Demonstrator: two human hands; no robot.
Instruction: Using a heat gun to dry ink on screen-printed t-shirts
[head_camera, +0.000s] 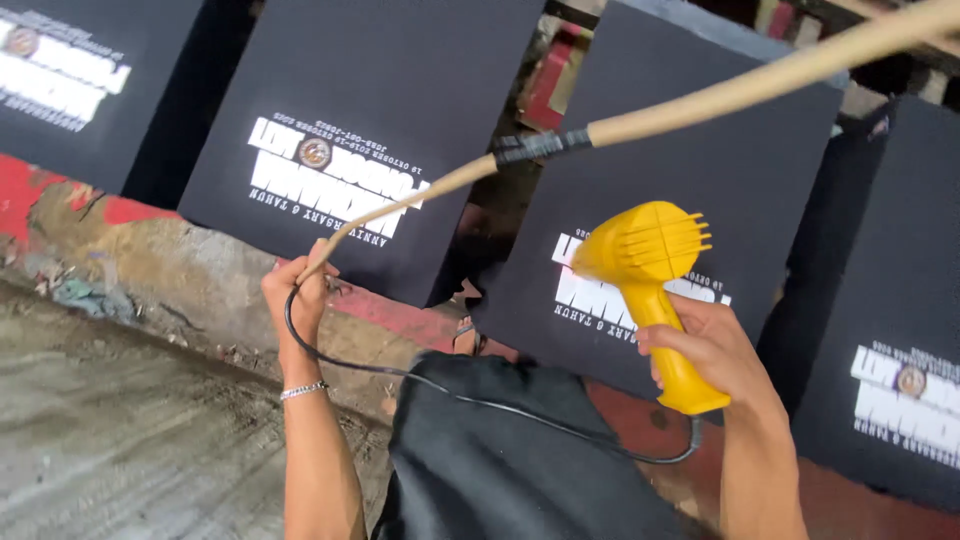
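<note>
My right hand (712, 350) grips the handle of a yellow heat gun (650, 262), its nozzle aimed at the white print on a black panel (700, 170). My left hand (297, 290), with a bracelet at the wrist, is closed around the lower end of a long pale stick (700, 100) that runs up to the top right and has black tape around its middle. The gun's black cord (450, 390) loops from my left hand across a dark cloth (500, 450) to the gun's base.
Several black panels with white prints lean in a row along a red ledge (390, 315), among them one at centre-left (360, 130) and one at the far right (890, 330). A worn grey surface (120, 420) lies at lower left.
</note>
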